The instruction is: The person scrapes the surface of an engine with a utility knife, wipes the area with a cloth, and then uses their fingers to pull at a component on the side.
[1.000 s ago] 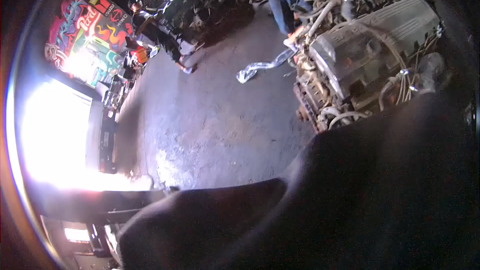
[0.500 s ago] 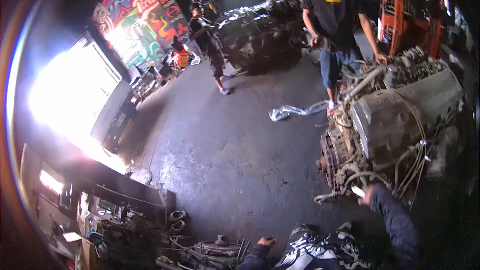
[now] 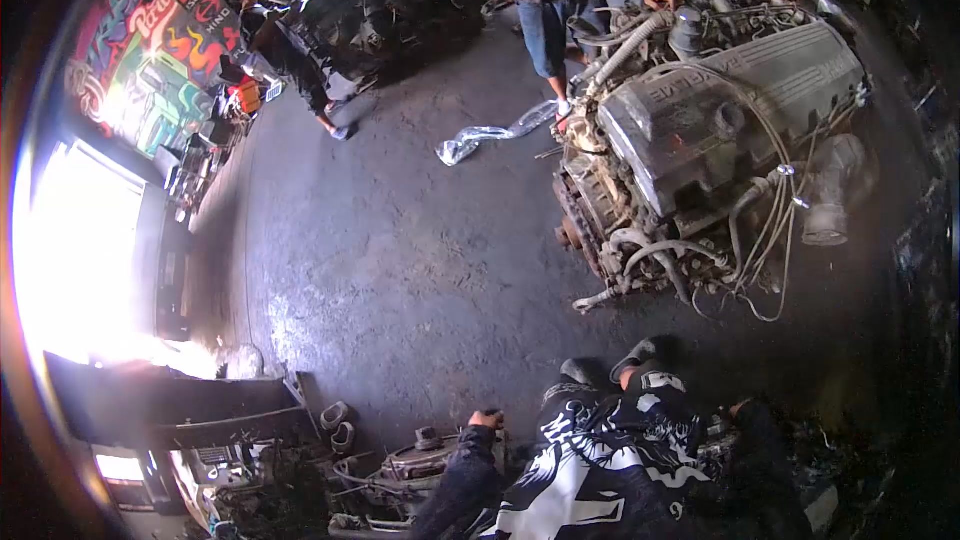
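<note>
Left hand (image 3: 487,420) touches a metal part (image 3: 425,460); right hand (image 3: 740,407) sits by scrap (image 3: 815,440). Whether either hand's fingers are spread, I cannot tell.

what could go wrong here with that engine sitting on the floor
1. Loose hoses trail from the engine toward the wearer's shoes; a step forward could snag one.
2. The crumpled plastic sheet lies by the feet of the other person, a likely slip.
3. The bare left hand sits by cluttered metal parts; an edge might cut it.
</note>
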`<state>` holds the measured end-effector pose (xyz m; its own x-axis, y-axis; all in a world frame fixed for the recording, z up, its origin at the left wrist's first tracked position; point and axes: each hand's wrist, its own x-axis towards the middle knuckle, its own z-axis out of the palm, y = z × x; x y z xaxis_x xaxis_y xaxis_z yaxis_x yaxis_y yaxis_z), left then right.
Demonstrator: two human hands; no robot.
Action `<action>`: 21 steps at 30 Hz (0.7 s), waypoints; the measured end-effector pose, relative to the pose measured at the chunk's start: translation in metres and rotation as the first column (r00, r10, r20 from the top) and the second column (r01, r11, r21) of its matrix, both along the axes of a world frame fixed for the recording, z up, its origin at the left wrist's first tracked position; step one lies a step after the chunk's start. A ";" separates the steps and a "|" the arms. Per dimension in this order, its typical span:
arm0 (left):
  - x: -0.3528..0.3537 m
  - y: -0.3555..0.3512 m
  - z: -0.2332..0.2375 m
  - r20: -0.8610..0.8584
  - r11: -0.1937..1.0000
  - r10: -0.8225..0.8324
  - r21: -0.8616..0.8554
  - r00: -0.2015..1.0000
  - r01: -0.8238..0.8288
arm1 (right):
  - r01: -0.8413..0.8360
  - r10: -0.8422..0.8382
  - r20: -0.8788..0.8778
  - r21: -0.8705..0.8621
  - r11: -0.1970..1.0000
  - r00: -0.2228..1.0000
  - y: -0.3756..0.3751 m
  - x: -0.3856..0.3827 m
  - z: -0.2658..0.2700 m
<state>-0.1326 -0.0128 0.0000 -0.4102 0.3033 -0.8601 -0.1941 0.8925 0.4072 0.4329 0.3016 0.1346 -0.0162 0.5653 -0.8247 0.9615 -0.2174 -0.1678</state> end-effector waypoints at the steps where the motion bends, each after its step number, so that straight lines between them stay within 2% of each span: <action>1: -0.008 0.014 0.007 -0.095 0.995 -0.103 0.006 0.990 0.104 | 0.006 -0.005 -0.016 0.011 1.000 1.000 0.002 -0.001 0.000; 2: -0.016 0.025 0.004 -0.099 0.994 -0.105 0.006 0.989 0.106 | 0.010 -0.009 -0.029 0.012 1.000 1.000 0.006 -0.003 -0.004; 4: -0.028 0.049 0.000 -0.155 0.987 -0.080 0.128 0.985 0.100 | 0.027 -0.025 -0.057 0.028 0.999 0.998 0.012 -0.002 -0.010; 7: -0.022 0.088 0.040 -0.192 0.988 -0.024 0.147 0.981 0.053 | 0.043 -0.038 -0.119 0.043 0.998 0.992 0.015 -0.002 -0.018; 8: -0.024 0.083 0.016 -0.279 0.967 -0.054 0.224 0.959 0.120 | 0.029 -0.022 -0.135 0.052 0.998 0.991 0.024 -0.005 -0.029; 10: -0.002 0.103 0.061 -0.450 0.974 -0.189 0.025 0.873 0.224 | 0.045 -0.035 -0.177 0.052 0.998 0.984 0.038 -0.002 -0.044; 12: 0.015 0.108 0.066 -0.258 0.972 -0.194 0.078 0.946 0.220 | 0.051 -0.041 -0.201 0.044 0.998 0.979 0.054 0.000 -0.055; 13: 0.025 0.113 0.074 -0.265 0.976 -0.170 0.085 0.949 0.198 | 0.052 -0.040 -0.215 0.050 0.997 0.976 0.062 -0.002 -0.056; 15: 0.042 0.115 0.095 -0.194 0.937 -0.346 -0.122 0.918 0.327 | 0.039 -0.023 -0.251 0.058 0.998 0.968 0.077 -0.006 -0.054; 16: 0.048 0.114 0.091 -0.148 0.926 -0.369 -0.150 0.918 0.348 | 0.039 -0.019 -0.275 0.070 0.997 0.961 0.085 -0.010 -0.051; 20: 0.070 0.101 0.080 -0.190 0.961 -0.276 -0.069 0.942 0.268 | 0.038 0.001 -0.335 0.110 0.993 0.942 0.105 -0.018 -0.043; 21: 0.075 0.103 0.085 -0.256 0.963 -0.268 -0.087 0.929 0.254 | 0.035 0.008 -0.351 0.117 0.993 0.936 0.109 -0.019 -0.041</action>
